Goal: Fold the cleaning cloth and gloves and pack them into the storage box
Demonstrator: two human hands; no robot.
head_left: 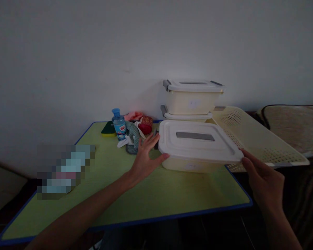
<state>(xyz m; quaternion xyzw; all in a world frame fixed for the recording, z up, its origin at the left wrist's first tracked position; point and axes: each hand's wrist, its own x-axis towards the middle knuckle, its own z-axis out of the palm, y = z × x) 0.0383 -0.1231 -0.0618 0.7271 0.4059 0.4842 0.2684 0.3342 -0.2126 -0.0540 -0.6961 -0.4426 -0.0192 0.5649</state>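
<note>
A cream plastic storage box (190, 167) with a white lid (198, 128) stands on the green table (146, 194) in front of me. A grey handle strip (195, 136) runs across the lid's top. The lid sits over the box, its right side reaching past the box wall. My right hand (263, 178) is closed on the lid's front right corner, thumb on top. At the lid's left edge is my left hand (147, 152), fingers spread and tips near or touching the rim. The box's left latch is mostly hidden behind that hand.
Stacked lidded boxes (194, 100) stand behind. A cream perforated basket (261, 139) is at the right. Farther left are a blue bottle (120, 126), a green-yellow sponge (109, 129), a grey cloth item (133, 135) and a red pouch (146, 124). A pixelated item (67, 170) lies at far left.
</note>
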